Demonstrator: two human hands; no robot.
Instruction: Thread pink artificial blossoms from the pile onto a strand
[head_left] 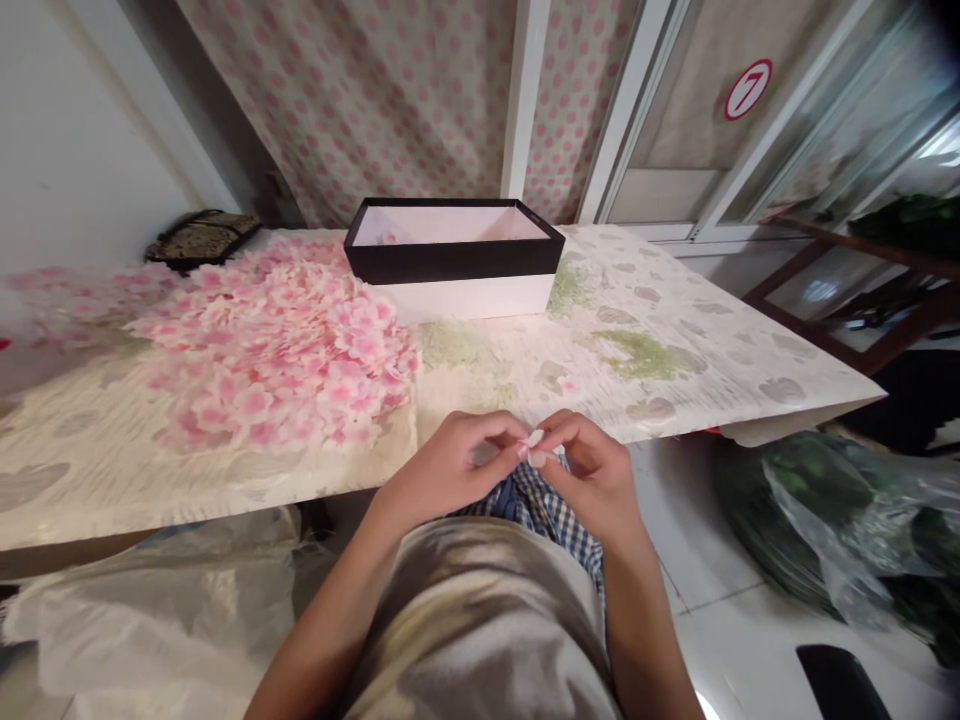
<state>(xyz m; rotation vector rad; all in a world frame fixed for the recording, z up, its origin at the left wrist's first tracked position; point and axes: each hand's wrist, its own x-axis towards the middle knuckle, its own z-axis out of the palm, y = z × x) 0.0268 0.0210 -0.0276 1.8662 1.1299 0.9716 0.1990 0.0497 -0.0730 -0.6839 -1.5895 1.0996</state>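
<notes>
A small pale-pink blossom (535, 450) sits between the person's hands, just off the near edge of the worktop (750, 350) and above the lap. The left hand (461, 460) pinches it between thumb and forefinger; the right hand (596, 468) has its grip closed on the other side of the same blossom.

Work on this one looks unfinished, since both hands are on it. Taking the hands as the dial's centre, a large heap of loose pink blossoms (277, 345) spreads at ten o'clock, so plenty seems left to handle. A black-and-white box (465, 265) stands at eleven; scattered green bits (637, 355) lie at two. How many pieces are finished cannot be told.

The box's front wall hides most of its inside, where only faint pinkish specks show. Fingertips cover the held blossom's base, and the heap's far-left end blurs away.
</notes>
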